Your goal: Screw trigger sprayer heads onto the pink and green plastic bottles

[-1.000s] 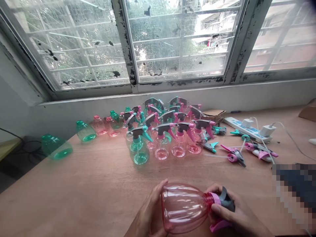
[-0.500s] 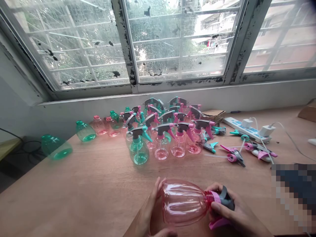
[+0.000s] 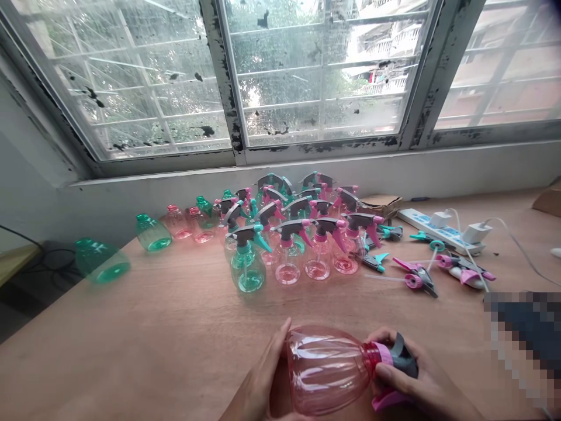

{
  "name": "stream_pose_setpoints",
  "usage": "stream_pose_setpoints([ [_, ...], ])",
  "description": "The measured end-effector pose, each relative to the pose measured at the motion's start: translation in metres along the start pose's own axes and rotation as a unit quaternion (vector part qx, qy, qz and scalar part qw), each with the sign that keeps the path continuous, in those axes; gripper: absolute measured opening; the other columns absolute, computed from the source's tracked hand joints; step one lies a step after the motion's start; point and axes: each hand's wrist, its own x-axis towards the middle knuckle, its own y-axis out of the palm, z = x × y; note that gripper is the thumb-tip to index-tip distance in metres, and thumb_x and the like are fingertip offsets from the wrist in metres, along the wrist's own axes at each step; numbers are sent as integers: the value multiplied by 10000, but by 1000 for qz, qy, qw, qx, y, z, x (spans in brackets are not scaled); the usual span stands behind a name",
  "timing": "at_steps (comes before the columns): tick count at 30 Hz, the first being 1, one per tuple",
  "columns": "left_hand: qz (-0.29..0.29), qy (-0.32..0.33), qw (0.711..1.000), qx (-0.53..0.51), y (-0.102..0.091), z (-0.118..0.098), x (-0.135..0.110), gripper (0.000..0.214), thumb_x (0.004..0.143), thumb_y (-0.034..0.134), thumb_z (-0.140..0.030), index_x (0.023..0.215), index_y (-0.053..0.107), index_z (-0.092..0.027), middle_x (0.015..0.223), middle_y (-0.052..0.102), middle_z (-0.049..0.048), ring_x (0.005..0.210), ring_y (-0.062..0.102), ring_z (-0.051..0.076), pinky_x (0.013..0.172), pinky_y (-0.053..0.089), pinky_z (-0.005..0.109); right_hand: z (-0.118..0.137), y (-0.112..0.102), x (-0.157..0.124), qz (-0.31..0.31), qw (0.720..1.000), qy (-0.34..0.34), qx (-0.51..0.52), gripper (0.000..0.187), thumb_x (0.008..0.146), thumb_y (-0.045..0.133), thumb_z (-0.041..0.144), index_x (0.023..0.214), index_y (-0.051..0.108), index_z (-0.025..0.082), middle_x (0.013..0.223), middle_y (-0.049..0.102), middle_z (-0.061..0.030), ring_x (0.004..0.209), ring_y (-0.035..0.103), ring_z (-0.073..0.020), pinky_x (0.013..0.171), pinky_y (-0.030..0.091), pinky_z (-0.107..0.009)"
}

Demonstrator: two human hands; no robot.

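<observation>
A clear pink spray bottle (image 3: 326,371) lies sideways above the front of the table, its base to the left. My left hand (image 3: 263,377) is cupped around the base, fingers on the far side and thumb on the near side. My right hand (image 3: 409,374) is closed around the grey and pink trigger sprayer (image 3: 401,356) at the bottle's neck, thumb across the pink collar. Part of the trigger shows below that hand. Behind the bottle stands a green spray bottle (image 3: 248,269) with its sprayer on, beside several pink ones (image 3: 287,266).
Loose trigger sprayers (image 3: 416,278) lie at the right, near a white power strip (image 3: 438,231) with plugs and cables. Open green bottles (image 3: 153,234) and pink bottles (image 3: 179,222) stand at the back left. A blurred, pixelated dark object (image 3: 526,333) occupies the right edge.
The bottle's base has dropped slightly toward me, and my left thumb has shifted lower. My right hand keeps its hold on the sprayer.
</observation>
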Motion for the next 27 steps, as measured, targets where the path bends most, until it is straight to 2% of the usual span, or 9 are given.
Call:
stream_pose_setpoints([
  [2,11,-3,1000,-28,0,2,1,1110,775,854,-419,1625,142,-365,1662,366,90,1502,398,372,1238,341,495,0,-1,0,0,1000,-6,-11,420,752,878,478,946,656,180,673,703,7,585,622,-129,538,507,-202],
  [4,7,5,999,-51,1,2,2,1035,807,817,-476,1616,183,-355,1664,357,98,1479,437,368,1224,371,487,1,0,0,-4,1000,-5,-19,426,742,880,482,944,655,182,673,696,8,582,627,-143,533,527,-227],
  [10,-29,28,998,-41,8,-2,5,762,989,607,-430,1610,166,-415,1663,381,61,1461,480,318,1240,353,471,3,4,-1,-13,1000,-7,-26,422,752,863,493,947,654,183,671,684,12,575,622,-151,521,508,-230],
  [12,-19,29,998,-54,8,-2,4,865,951,669,-440,1613,112,-438,1654,399,64,1476,458,327,1231,360,496,2,2,0,-10,999,-14,-33,421,755,855,507,934,659,181,658,691,5,568,620,-156,526,507,-239],
  [14,-6,29,996,-81,6,-1,2,1085,854,785,-452,1623,21,-411,1667,362,103,1492,424,360,1208,382,532,1,0,1,-6,999,-16,-34,419,751,858,507,927,662,181,652,697,2,567,622,-161,531,511,-246],
  [16,0,22,996,-88,4,0,1,1188,799,837,-449,1629,-10,-374,1686,312,131,1505,392,385,1198,384,558,0,-2,2,-1,999,-16,-30,415,752,863,494,933,663,178,656,700,2,569,624,-158,535,511,-242],
  [20,-13,0,1000,-4,3,-2,0,980,871,761,-420,1625,136,-390,1695,316,70,1527,354,371,1250,298,535,0,-3,1,-4,999,-20,-28,411,770,861,482,951,661,171,656,713,0,573,626,-142,539,492,-215],
  [23,-29,14,999,31,5,-2,1,854,966,644,-364,1613,94,-457,1704,302,14,1528,368,321,1256,305,492,0,0,0,-10,1000,-8,-21,413,769,862,480,960,655,178,655,703,7,575,625,-143,536,500,-218],
  [27,-5,23,1000,9,3,-1,1,1106,889,735,-475,1618,-94,-397,1686,339,83,1526,363,346,1249,293,527,3,3,-1,-18,999,-14,-26,428,748,874,485,958,657,182,658,691,9,580,637,-157,528,534,-239],
])
